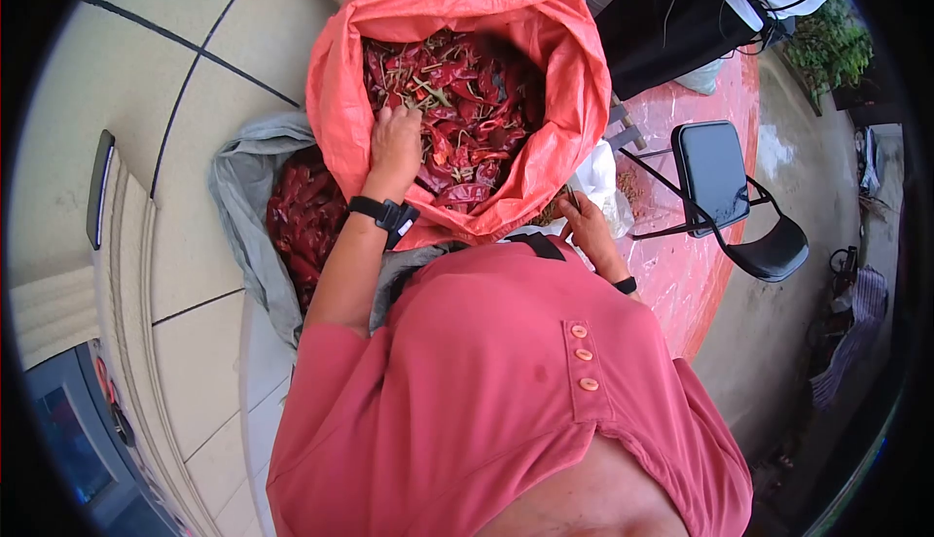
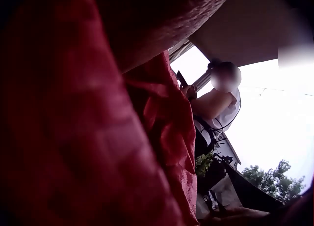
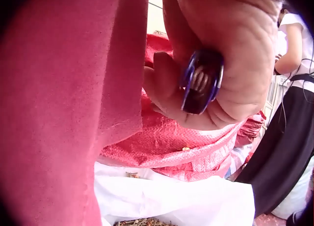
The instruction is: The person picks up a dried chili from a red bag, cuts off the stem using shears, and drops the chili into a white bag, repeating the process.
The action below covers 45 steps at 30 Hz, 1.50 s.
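In the head view, my left hand (image 1: 396, 148) reaches into a large red woven sack (image 1: 341, 80), its fingers bent down among dried red chilies (image 1: 472, 148) with pale stems. What those fingertips hold, I cannot tell. My right hand (image 1: 589, 231) is outside the sack's right side, close to my shirt. The right wrist view has its palm and fingers curled round blue-handled snips (image 3: 202, 82), with a coil spring between the handles. Red cloth and the sack's side (image 2: 171, 127) fill much of the left wrist view.
A grey sack (image 1: 243, 167) of chilies stands at the left. By my right hand lies a white bag (image 3: 147, 191) with stem scraps in it. A black folding chair (image 1: 715, 177) stands at the right. Another person (image 3: 289, 103) stands beyond the red sack.
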Each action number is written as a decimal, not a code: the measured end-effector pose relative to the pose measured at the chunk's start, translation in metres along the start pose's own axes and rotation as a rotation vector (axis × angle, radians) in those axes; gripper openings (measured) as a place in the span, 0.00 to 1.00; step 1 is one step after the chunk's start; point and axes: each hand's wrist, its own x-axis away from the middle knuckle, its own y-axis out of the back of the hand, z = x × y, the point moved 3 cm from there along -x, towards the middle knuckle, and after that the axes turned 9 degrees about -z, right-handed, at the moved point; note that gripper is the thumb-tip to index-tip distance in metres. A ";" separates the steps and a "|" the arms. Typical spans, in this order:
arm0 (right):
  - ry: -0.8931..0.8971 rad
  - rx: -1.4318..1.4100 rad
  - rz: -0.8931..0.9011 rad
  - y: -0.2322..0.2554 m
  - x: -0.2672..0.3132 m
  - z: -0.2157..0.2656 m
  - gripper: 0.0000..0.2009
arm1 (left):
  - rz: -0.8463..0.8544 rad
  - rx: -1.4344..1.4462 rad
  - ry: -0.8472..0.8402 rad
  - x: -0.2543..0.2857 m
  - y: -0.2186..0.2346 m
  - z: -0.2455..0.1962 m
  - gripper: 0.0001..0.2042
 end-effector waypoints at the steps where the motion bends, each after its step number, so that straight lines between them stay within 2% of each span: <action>1: -0.005 -0.006 -0.011 0.001 0.001 -0.001 0.12 | 0.009 0.028 0.030 -0.001 0.003 0.003 0.08; 2: -0.011 -0.011 -0.019 0.002 0.001 -0.001 0.11 | 0.018 0.055 0.061 -0.001 0.006 0.006 0.08; 3: -0.008 -0.028 -0.025 0.002 0.003 0.003 0.11 | -0.055 0.093 0.058 -0.001 0.010 0.007 0.07; 6: 0.031 -0.057 -0.025 0.004 0.004 0.012 0.10 | -0.003 0.160 0.074 0.001 0.022 0.013 0.08; 9: 0.115 -0.019 0.013 0.003 -0.004 0.022 0.09 | -0.179 0.238 0.114 0.000 0.043 0.009 0.09; 12: 0.175 0.052 0.081 -0.005 -0.006 0.052 0.08 | -0.194 0.609 0.367 -0.001 0.058 0.004 0.11; 13: 0.168 -0.023 0.089 -0.012 -0.002 0.068 0.07 | -0.070 0.878 0.593 0.000 0.058 0.002 0.11; 16: 0.401 0.009 0.134 -0.031 0.004 0.113 0.06 | 0.069 1.478 0.747 0.004 0.064 -0.015 0.10; 17: 0.368 -0.064 0.165 -0.038 0.007 0.126 0.06 | 0.137 1.607 0.760 0.007 0.060 -0.017 0.11; 20: 0.329 -0.083 0.260 -0.052 0.018 0.163 0.05 | 0.209 1.790 0.778 0.008 0.066 -0.034 0.11; 24: 0.342 -0.036 0.231 -0.062 0.004 0.153 0.03 | 0.238 1.853 0.826 0.006 0.086 -0.047 0.12; 27: 0.436 0.076 0.186 -0.066 -0.014 0.123 0.04 | -0.002 1.642 0.655 0.020 0.117 -0.035 0.10; 30: 0.443 0.227 0.171 -0.072 -0.024 0.107 0.06 | -0.387 1.075 0.667 0.041 0.165 -0.013 0.08; 32: 0.502 0.289 0.175 -0.080 -0.029 0.108 0.08 | -0.496 0.894 0.690 0.059 0.172 0.015 0.09; 33: 0.532 0.320 0.180 -0.085 -0.032 0.109 0.09 | -0.510 0.744 0.729 0.069 0.174 0.029 0.09; 36: 0.830 0.514 0.025 -0.103 -0.043 0.118 0.10 | -0.482 0.428 0.792 0.099 0.161 0.074 0.11; 37: 0.839 0.543 -0.004 -0.110 -0.042 0.125 0.11 | -0.461 0.346 0.805 0.109 0.154 0.085 0.11; 40: 0.901 0.768 0.003 -0.129 -0.044 0.136 0.13 | -0.400 -0.027 0.587 0.122 0.144 0.093 0.13; 41: 0.968 0.836 0.026 -0.135 -0.052 0.131 0.16 | -0.389 -0.001 0.617 0.126 0.141 0.094 0.13; 43: 0.970 0.959 0.099 -0.142 -0.060 0.127 0.17 | -0.370 0.053 0.677 0.123 0.141 0.079 0.13; 45: 0.961 1.035 0.143 -0.148 -0.066 0.125 0.17 | -0.360 0.151 0.648 0.119 0.137 0.067 0.13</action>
